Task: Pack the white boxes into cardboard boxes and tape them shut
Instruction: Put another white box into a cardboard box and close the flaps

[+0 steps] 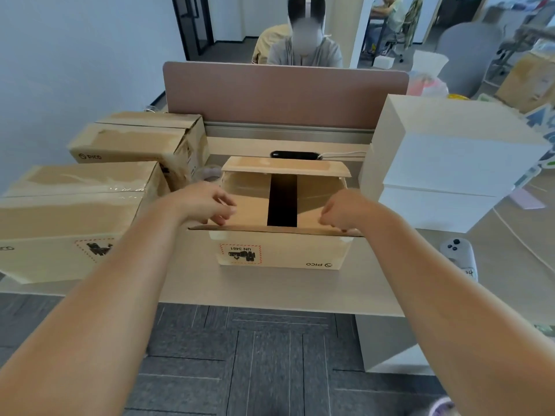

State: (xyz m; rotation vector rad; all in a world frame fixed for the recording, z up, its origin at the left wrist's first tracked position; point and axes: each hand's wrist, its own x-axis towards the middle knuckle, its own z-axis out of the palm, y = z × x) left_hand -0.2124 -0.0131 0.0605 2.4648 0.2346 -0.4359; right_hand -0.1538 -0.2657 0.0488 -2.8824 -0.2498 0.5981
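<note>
Tan cardboard box (282, 253), inner flaps folded, dark gap between, left hand (207, 204) and right hand (341, 211) pinching its near flap

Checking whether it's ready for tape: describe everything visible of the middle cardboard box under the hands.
The cardboard box is plain brown corrugated board, standing on the desk between taped cartons and a white stack. Its two inner flaps lie folded in with a dark gap between; the far flap tilts half-closed, untaped. The near face shows an upside-down PICO logo and a red-bordered UN 3481 label. The left hand and right hand curl fingers over the near flap's edge.
</note>
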